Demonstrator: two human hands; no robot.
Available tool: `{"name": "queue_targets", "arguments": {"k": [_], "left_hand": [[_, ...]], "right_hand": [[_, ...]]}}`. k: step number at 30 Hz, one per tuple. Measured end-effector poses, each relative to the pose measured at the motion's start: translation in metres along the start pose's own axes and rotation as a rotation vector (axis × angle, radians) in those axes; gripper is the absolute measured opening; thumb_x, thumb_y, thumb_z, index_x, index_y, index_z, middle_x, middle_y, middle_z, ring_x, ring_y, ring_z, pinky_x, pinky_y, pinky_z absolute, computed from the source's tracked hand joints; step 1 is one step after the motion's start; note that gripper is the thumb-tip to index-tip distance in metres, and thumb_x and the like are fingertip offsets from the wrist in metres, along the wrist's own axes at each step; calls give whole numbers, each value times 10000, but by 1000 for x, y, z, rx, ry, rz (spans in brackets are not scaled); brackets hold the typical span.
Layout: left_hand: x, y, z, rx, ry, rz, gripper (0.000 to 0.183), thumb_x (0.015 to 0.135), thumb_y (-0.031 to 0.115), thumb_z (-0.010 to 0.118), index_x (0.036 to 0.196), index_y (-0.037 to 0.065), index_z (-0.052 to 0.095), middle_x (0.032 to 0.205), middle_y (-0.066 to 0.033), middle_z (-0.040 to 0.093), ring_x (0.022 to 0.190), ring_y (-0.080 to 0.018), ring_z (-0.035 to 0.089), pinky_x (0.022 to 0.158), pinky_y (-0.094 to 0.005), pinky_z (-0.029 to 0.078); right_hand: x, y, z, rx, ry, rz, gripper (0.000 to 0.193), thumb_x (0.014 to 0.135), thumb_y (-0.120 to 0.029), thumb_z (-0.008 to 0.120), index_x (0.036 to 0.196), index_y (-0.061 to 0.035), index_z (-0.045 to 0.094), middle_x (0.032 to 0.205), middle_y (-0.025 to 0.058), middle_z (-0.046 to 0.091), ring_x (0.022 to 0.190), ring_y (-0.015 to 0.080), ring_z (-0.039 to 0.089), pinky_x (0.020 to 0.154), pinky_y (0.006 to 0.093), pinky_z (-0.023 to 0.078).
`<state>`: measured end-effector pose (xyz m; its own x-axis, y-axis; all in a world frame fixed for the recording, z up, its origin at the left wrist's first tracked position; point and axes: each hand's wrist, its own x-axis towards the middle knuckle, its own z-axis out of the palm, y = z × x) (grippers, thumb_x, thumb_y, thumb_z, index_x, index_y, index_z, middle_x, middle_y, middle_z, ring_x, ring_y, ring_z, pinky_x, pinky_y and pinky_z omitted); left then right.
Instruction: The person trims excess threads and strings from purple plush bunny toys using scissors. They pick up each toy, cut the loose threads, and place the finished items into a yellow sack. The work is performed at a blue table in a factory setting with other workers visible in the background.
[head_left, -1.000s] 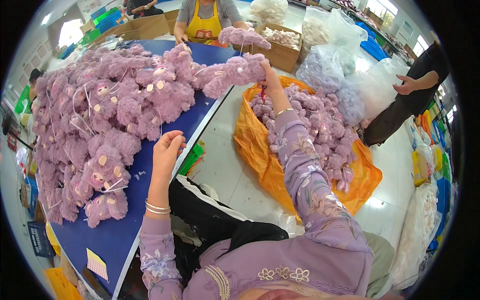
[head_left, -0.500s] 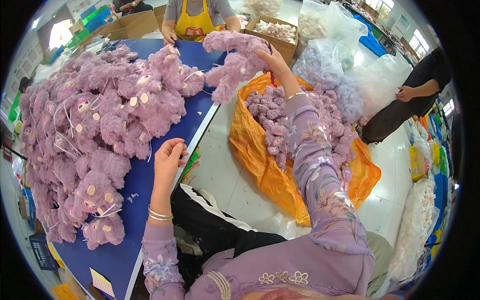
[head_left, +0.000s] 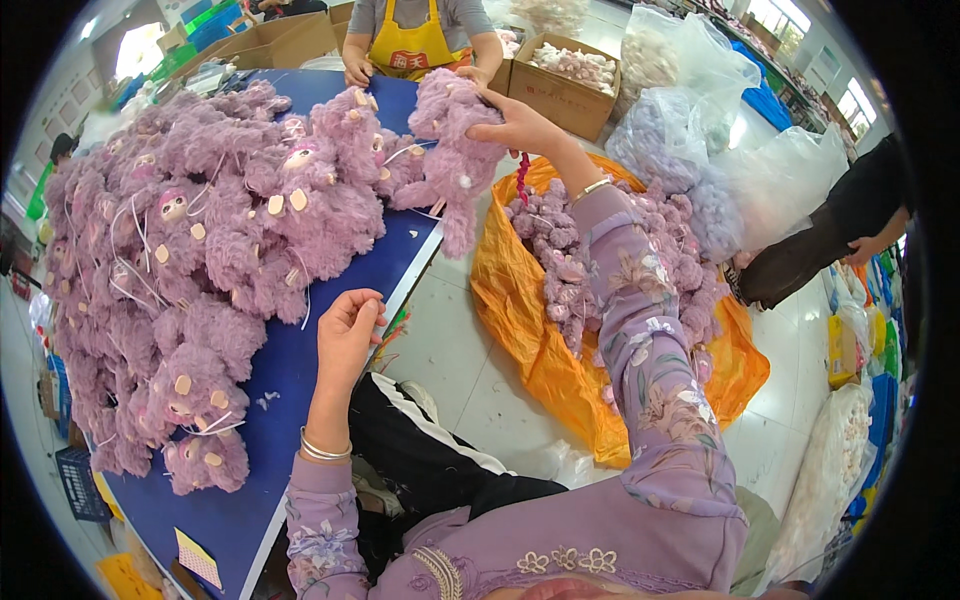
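My right hand (head_left: 522, 125) is closed on a fluffy purple plush toy (head_left: 455, 125) at the table's far right corner. The toy's lower part dangles past the edge, and its far end comes close to a co-worker's hand. To the left, a big heap of similar purple plush toys (head_left: 220, 240) covers much of the blue table (head_left: 290, 370). Some show small doll faces, pale foot pads and loose white strings. Over the table's right edge my left hand (head_left: 350, 325) is curled with fingertips together; whatever it may hold is hidden.
An open orange sack (head_left: 520, 340) with smaller purple plush pieces (head_left: 570, 270) stands on the floor right of the table. Across the table is a co-worker in a yellow apron (head_left: 410, 40). Behind are a cardboard box (head_left: 560, 90) and clear bags (head_left: 670, 140). Another person stands at right.
My right hand has brought the plush toy leftward, nearer the heap, and the toy now hangs more upright. My left hand stays curled in about the same place.
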<state>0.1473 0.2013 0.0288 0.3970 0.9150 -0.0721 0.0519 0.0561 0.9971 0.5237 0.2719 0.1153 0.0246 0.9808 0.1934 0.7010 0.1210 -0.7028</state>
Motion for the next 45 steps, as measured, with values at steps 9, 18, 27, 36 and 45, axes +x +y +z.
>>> {"name": "queue_targets", "arguments": {"k": [9,18,27,36,45], "left_hand": [[-1,0,1,2,24,2,128,926,118,550,967,27,629,843,-8,629,706,-54,574,523,-181,454],[2,-10,1,30,8,58,138,924,132,555,977,27,627,826,-16,621,676,-59,561,503,-183,449],[8,-14,-4,168,-2,128,137,944,157,535,970,48,614,810,-1,600,642,-45,538,481,-170,416],[12,-19,-2,130,13,121,132,945,158,532,969,52,607,784,3,586,612,-41,523,454,-162,391],[12,-23,-5,102,18,125,111,943,151,542,951,60,605,778,4,587,596,-40,522,444,-160,393]], "right_hand": [[9,12,27,65,251,-21,703,733,-315,642,1308,57,480,1123,247,620,1042,272,604,933,319,441],[-180,95,-70,1059,970,85,275,833,-138,568,1070,-1,576,968,89,626,866,198,629,743,360,532],[-425,92,-133,786,1657,-137,274,834,-147,554,1083,-34,563,980,89,623,855,220,641,730,354,543],[-492,29,-219,681,1472,-224,345,842,-159,541,1151,-4,552,1056,106,614,911,220,638,799,339,529],[-477,30,-281,590,1798,-330,348,833,-138,554,1154,-4,566,1029,82,621,886,202,631,783,327,517]]}}
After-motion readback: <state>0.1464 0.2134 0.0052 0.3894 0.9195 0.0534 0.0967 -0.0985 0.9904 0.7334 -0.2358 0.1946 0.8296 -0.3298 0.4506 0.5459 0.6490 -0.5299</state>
